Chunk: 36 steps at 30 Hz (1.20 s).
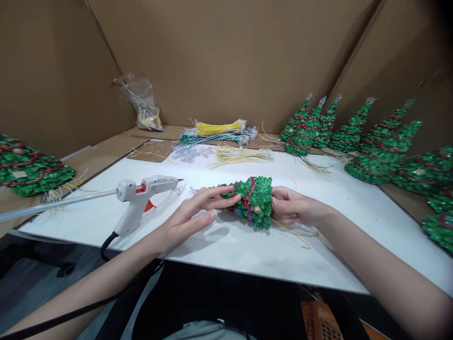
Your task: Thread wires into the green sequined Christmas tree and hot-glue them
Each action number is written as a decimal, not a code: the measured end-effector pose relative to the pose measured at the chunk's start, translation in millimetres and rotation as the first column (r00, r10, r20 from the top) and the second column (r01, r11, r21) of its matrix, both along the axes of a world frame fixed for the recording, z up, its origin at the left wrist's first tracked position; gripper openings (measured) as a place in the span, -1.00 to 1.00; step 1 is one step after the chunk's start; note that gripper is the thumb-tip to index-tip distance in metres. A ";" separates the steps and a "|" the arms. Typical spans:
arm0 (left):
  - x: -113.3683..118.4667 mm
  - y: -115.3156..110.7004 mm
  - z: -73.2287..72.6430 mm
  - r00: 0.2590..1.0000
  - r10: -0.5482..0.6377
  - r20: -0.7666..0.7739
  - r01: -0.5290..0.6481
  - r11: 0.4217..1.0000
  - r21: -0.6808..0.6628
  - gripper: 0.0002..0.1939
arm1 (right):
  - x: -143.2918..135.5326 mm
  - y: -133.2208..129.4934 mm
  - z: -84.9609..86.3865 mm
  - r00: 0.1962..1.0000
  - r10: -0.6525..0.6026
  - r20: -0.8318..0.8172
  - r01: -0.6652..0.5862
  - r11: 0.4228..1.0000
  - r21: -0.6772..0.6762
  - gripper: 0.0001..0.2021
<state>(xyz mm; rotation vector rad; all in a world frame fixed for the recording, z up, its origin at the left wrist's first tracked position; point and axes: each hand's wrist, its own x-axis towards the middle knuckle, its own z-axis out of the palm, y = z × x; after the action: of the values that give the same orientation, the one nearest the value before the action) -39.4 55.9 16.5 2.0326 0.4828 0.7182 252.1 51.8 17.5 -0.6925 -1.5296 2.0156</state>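
Note:
A small green decorative Christmas tree (pixel 260 203) with red garland and a gold bauble lies on its side over the white board, its tip to the left. My left hand (pixel 193 215) rests stretched fingers on the tree's upper side, thumb apart from it. At the tree's base, my right hand (pixel 292 206) is closed, thumb against the fingers, gripping the base edge; its fingertips are partly hidden. Thin yellow wires (pixel 295 231) trail from the base below my right hand. To the left, a white hot glue gun (pixel 141 200) with a long glue stick points its nozzle right.
Bundles of yellow, white and green wires (pixel 221 128) lie at the back, with loose yellow wires (pixel 242 155) and clear plastic pieces (pixel 193 152) in front. Several finished trees (pixel 375 151) stand along the right; another tree (pixel 33 167) is at left. A plastic bag (pixel 143 106) leans against the cardboard wall (pixel 226 61).

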 end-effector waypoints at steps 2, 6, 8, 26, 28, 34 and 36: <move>0.0 0.9 -0.1 1.000 -0.002 -0.006 0.002 1.000 -0.003 -0.52 | -1.2 -0.8 -2.0 1.000 -0.014 0.004 0.014 1.000 0.011 -0.62; 1.3 1.9 0.5 1.000 0.004 -0.019 -0.004 1.000 0.004 -0.54 | -3.3 -0.8 -6.0 0.998 -0.060 -0.007 0.061 0.997 0.045 -0.60; 2.3 2.2 0.6 1.000 0.011 -0.022 -0.012 1.000 -0.007 -0.54 | -4.2 -0.8 -6.9 0.997 -0.076 -0.002 0.076 0.996 0.048 -0.59; 6.9 -2.5 6.2 0.987 0.105 -0.120 -0.076 0.971 0.225 -0.52 | -9.1 -2.1 -3.7 0.982 -0.186 0.024 0.184 0.982 0.045 -0.51; 6.5 -3.3 6.4 0.988 0.100 -0.122 -0.071 0.973 0.221 -0.52 | -7.8 -1.6 -3.4 0.983 -0.177 0.038 0.175 0.983 0.050 -0.51; 5.5 -5.0 5.4 0.998 0.063 -0.023 -0.059 0.989 0.132 -0.51 | -2.6 0.6 -5.2 0.993 -0.104 0.063 0.098 0.990 0.103 -0.55; 5.0 -5.0 4.1 0.998 0.069 0.004 -0.069 0.991 0.111 -0.51 | -1.9 1.3 -5.9 0.993 -0.098 0.072 0.089 0.989 0.119 -0.55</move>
<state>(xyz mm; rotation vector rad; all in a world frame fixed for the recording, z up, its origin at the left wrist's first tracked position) -34.4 50.8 20.6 2.1276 0.5250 0.8025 250.2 53.0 11.6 -0.7886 -1.6129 1.8354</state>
